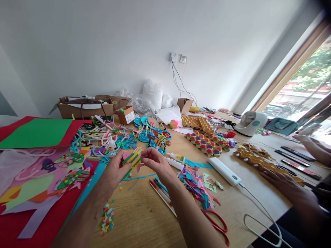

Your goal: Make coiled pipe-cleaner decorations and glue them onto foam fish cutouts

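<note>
Above the table, my left hand (117, 169) is closed on a paper fish (133, 157) with green and yellow stripes and a pink head. The fingers of my right hand (157, 163) are bent together at the fish's right edge, by its pink tail. Below my hands lies a scatter of small coloured paper scraps (107, 217). Several pencils (159, 191) lie under my right forearm. Just beyond that hand are a glue bottle (178, 157) and a pile of cut paper strips (192, 184). Other decorated paper fish (71, 178) rest at the left.
Red-handled scissors (218, 224) lie at the front right, near a white device (224, 171) with a cable. Painted egg-carton pieces (205, 143) and a fan (250, 124) stand farther back. At the right, another person's hand (280, 181) rests beside an unpainted carton (258, 160).
</note>
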{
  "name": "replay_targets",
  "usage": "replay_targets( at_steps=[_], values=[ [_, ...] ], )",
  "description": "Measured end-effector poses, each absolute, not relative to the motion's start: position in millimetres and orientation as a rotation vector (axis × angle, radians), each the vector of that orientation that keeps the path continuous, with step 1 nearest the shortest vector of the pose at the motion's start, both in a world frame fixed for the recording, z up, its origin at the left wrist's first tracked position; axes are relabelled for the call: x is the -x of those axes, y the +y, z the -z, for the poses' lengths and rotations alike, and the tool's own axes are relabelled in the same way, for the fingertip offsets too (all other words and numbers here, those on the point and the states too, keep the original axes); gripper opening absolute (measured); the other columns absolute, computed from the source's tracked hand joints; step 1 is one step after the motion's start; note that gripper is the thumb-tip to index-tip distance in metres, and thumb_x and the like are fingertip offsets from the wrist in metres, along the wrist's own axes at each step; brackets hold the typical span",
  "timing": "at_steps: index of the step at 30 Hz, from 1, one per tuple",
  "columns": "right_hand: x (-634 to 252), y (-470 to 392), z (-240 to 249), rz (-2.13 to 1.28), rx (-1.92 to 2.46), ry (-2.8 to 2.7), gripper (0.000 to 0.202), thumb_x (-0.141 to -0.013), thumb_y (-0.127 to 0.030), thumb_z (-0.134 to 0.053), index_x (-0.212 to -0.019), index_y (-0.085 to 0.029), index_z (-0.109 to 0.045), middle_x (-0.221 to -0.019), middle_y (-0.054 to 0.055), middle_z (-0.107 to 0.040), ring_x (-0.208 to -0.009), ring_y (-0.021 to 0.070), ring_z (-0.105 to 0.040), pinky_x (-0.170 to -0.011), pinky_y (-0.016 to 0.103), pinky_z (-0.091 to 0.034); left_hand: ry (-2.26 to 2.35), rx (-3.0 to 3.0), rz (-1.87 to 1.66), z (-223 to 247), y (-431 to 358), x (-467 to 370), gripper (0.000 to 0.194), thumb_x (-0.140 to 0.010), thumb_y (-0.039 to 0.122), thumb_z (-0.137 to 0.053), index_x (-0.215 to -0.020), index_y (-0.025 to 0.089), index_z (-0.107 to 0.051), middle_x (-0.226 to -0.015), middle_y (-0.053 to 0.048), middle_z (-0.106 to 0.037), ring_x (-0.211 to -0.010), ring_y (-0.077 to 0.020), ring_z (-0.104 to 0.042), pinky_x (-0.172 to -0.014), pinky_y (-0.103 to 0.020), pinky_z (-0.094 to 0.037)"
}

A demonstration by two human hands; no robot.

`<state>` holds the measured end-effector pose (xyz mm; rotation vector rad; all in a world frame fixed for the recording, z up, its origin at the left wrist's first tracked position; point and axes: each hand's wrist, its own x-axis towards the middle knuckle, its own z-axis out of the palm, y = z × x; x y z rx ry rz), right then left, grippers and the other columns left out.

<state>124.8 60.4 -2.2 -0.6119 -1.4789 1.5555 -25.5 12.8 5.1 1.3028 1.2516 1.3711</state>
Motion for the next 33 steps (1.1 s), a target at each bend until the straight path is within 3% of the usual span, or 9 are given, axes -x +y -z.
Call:
replay_targets(
  at_steps=[6, 13, 19, 23, 27, 30, 33],
  values=[
    [-118, 66, -1, -1.596, 0.689, -1.658, 0.011, -0.067, -0.023, -0.06, -0.069, -0.018, -0.05, -0.063, -0.004, -0.054, -0.055, 0.0111, -0.056, -0.056, 0.025, -0.046, 1.288, -1.41, -1.334, 0, 15, 24, 0.01, -0.065, 0.023, -0.057, -0.074, 0.019, -0.054, -0.069, 0.003, -0.053, -0.067, -0.0145, -0.05, -0.061, -0.023, -0.041],
    [-130, 84, -2, -1.476, 0.847, -1.551, 0.009, -0.062, -0.023, -0.057, -0.064, -0.018, -0.049, -0.058, -0.006, -0.053, -0.054, 0.0099, -0.054, -0.053, 0.023, -0.045, 1.186, -1.3, -1.376, -6, 16, 41, 0.025, -0.069, 0.029, -0.06, -0.092, 0.021, -0.055, -0.091, -0.002, -0.059, -0.093, -0.019, -0.054, -0.081, -0.028, -0.042],
    [-145, 131, 20, -1.232, 1.13, -1.569, 0.01, -0.066, -0.016, -0.049, -0.061, -0.02, -0.041, -0.05, -0.008, -0.047, -0.047, 0.0085, -0.051, -0.048, 0.02, -0.041, 1.239, -1.175, -1.575, -4, 23, 65, 0.027, -0.068, 0.032, -0.062, -0.091, 0.019, -0.057, -0.089, -0.002, -0.06, -0.088, -0.0177, -0.055, -0.074, -0.026, -0.044],
    [-146, 158, 47, -1.14, 1.303, -1.678, 0.013, -0.067, -0.009, -0.051, -0.061, -0.018, -0.044, -0.049, -0.008, -0.046, -0.046, 0.0081, -0.049, -0.045, 0.019, -0.039, 1.229, -1.188, -1.586, -3, 24, 71, 0.026, -0.07, 0.031, -0.062, -0.093, 0.019, -0.057, -0.091, -0.002, -0.06, -0.088, -0.017, -0.055, -0.074, -0.025, -0.044],
    [-139, 181, 66, -1.125, 1.495, -1.861, 0.005, -0.081, -0.018, -0.055, -0.08, -0.013, -0.056, -0.069, -0.002, -0.057, -0.06, 0.0094, -0.056, -0.054, 0.022, -0.047, 1.218, -1.139, -1.615, -8, 21, 77, 0.027, -0.069, 0.03, -0.064, -0.093, 0.019, -0.058, -0.088, -0.001, -0.06, -0.087, -0.0161, -0.055, -0.073, -0.024, -0.045],
    [-131, 196, 73, -1.064, 1.638, -2.035, 0.023, -0.087, -0.03, -0.051, -0.102, -0.013, -0.056, -0.097, 0.004, -0.059, -0.079, 0.0145, -0.059, -0.067, 0.031, -0.051, 1.205, -1.085, -1.648, -15, 17, 83, 0.025, -0.069, 0.028, -0.065, -0.091, 0.019, -0.058, -0.086, 0.0, -0.06, -0.086, -0.0155, -0.054, -0.072, -0.023, -0.045],
    [-122, 205, 77, -0.901, 1.753, -2.198, 0.026, -0.087, -0.031, -0.05, -0.107, -0.016, -0.055, -0.11, 0.006, -0.056, -0.093, 0.0191, -0.056, -0.077, 0.036, -0.049, 1.185, -1.06, -1.709, -20, 15, 91, 0.019, -0.07, 0.025, -0.063, -0.088, 0.019, -0.059, -0.085, 0.001, -0.06, -0.083, -0.014, -0.054, -0.07, -0.022, -0.045]
  ],
)
